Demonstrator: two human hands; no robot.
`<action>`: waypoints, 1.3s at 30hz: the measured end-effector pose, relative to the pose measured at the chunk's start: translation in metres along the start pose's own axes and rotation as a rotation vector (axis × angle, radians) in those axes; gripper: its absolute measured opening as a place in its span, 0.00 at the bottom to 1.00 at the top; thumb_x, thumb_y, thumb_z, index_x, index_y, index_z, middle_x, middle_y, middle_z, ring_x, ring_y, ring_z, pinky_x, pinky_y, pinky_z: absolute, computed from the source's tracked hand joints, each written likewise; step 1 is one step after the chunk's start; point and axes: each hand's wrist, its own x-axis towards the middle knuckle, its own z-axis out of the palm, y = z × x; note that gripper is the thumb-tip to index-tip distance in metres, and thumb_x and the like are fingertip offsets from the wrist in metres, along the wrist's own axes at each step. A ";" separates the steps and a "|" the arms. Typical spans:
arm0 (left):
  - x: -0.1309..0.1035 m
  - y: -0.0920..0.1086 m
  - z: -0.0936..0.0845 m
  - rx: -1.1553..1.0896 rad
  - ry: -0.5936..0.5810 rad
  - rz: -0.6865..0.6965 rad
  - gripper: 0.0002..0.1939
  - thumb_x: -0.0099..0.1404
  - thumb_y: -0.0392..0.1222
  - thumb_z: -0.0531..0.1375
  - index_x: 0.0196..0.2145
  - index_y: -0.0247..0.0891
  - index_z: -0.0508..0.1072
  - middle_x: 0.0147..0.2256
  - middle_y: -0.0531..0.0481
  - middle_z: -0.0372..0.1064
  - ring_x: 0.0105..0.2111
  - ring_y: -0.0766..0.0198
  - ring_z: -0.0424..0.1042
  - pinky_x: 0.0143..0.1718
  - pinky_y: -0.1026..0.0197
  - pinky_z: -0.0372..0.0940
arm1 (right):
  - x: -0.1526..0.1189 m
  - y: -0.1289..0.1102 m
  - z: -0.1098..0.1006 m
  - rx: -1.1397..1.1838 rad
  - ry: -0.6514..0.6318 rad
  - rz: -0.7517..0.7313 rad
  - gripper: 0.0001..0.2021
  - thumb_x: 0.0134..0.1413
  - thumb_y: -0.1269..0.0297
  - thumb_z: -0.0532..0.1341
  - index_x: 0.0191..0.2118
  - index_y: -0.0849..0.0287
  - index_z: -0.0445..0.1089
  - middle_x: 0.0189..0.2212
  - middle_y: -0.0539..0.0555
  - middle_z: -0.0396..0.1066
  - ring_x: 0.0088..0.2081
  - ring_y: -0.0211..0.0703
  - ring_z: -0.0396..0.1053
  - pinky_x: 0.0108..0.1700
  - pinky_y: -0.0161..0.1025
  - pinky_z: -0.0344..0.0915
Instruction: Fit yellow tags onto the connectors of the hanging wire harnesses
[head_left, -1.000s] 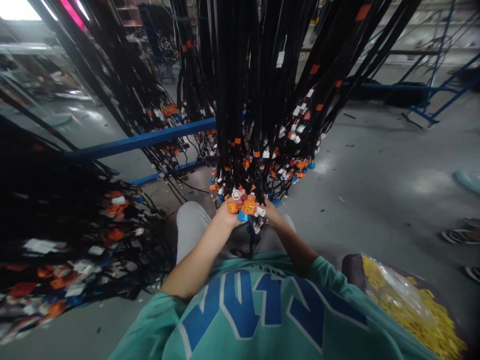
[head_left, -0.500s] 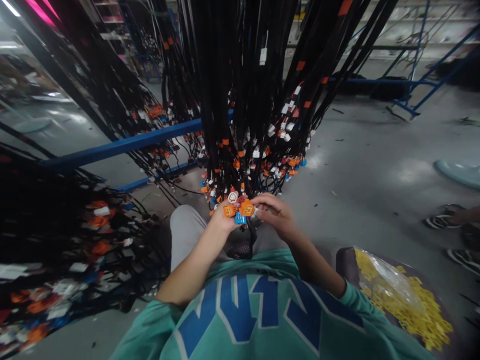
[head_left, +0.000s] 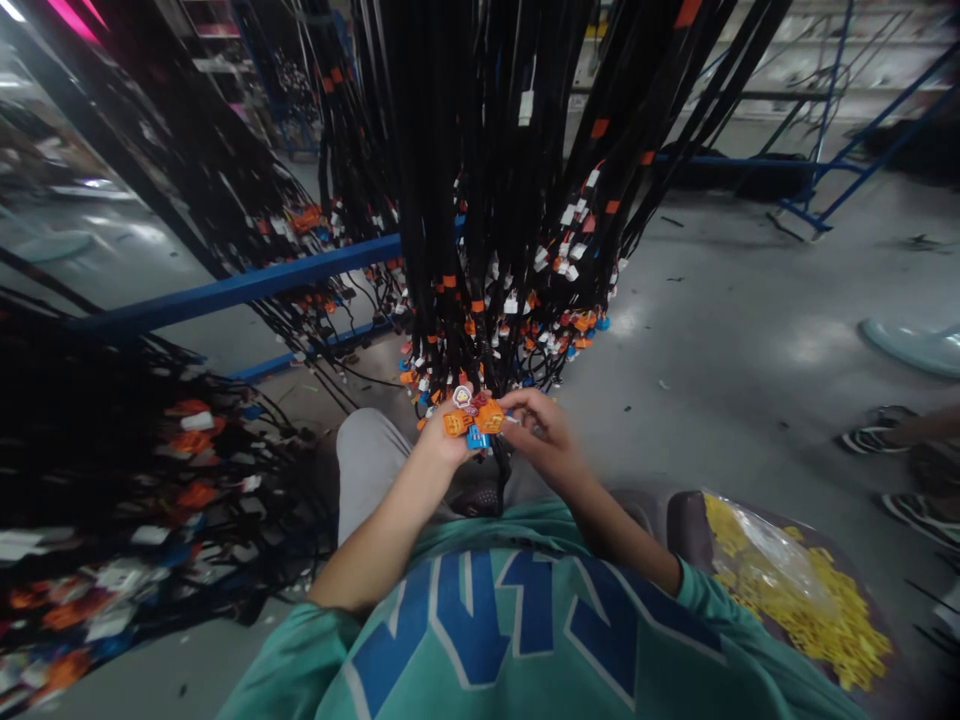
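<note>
My left hand (head_left: 441,446) is closed around a bunch of wire harness connectors. In it sit an orange connector (head_left: 490,416), a second orange connector (head_left: 454,423), a blue connector (head_left: 478,439) and a round white connector (head_left: 461,397), with dark red ones between them. My right hand (head_left: 553,440) is at the right side of the bunch, thumb and forefinger pinched on a small pale piece by the nearer orange connector; its kind is too small to tell. Black cables (head_left: 480,200) hang down behind the bunch, ending in many connectors.
A blue rail (head_left: 247,288) crosses on the left, among more hanging harnesses (head_left: 195,440). At lower right, yellow plastic pieces (head_left: 840,620) lie under a clear bag on a dark surface. Another person's shoes (head_left: 874,435) are at the right. A blue frame (head_left: 825,170) stands behind.
Thumb and forefinger of my right hand have shifted slightly against the pale piece beside the orange connector. The left hand keeps its hold. The whole view has shifted a little.
</note>
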 end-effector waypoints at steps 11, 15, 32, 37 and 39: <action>0.000 -0.003 0.001 -0.025 0.012 0.026 0.16 0.64 0.32 0.50 0.20 0.32 0.66 0.15 0.51 0.65 0.15 0.67 0.66 0.23 0.65 0.64 | -0.001 -0.003 0.007 -0.008 0.074 -0.022 0.08 0.42 0.62 0.57 0.30 0.58 0.66 0.17 0.43 0.52 0.21 0.34 0.51 0.25 0.34 0.50; -0.002 -0.004 0.004 -0.008 0.008 -0.006 0.18 0.66 0.35 0.49 0.19 0.32 0.66 0.14 0.50 0.65 0.14 0.67 0.65 0.22 0.65 0.63 | 0.001 -0.003 0.008 0.019 0.073 -0.008 0.06 0.42 0.63 0.57 0.29 0.58 0.65 0.16 0.42 0.50 0.20 0.33 0.49 0.25 0.33 0.48; -0.001 -0.007 0.008 -0.057 0.031 -0.010 0.21 0.68 0.36 0.47 0.18 0.33 0.65 0.15 0.52 0.64 0.16 0.68 0.65 0.23 0.66 0.63 | 0.008 -0.001 0.012 0.204 0.077 0.017 0.03 0.39 0.65 0.57 0.24 0.57 0.63 0.15 0.42 0.50 0.18 0.32 0.46 0.22 0.32 0.46; -0.008 0.002 -0.005 0.020 -0.054 -0.038 0.16 0.65 0.36 0.50 0.21 0.33 0.67 0.17 0.51 0.66 0.18 0.66 0.67 0.25 0.64 0.64 | 0.015 0.001 -0.004 0.291 -0.046 0.036 0.09 0.41 0.60 0.61 0.31 0.58 0.68 0.21 0.46 0.62 0.23 0.34 0.57 0.25 0.33 0.53; -0.009 0.004 -0.014 0.030 -0.125 -0.038 0.12 0.65 0.36 0.52 0.25 0.33 0.68 0.19 0.52 0.67 0.18 0.66 0.67 0.26 0.64 0.65 | 0.023 0.012 -0.014 0.331 -0.007 0.070 0.12 0.44 0.57 0.60 0.34 0.57 0.69 0.26 0.49 0.66 0.27 0.35 0.60 0.27 0.33 0.56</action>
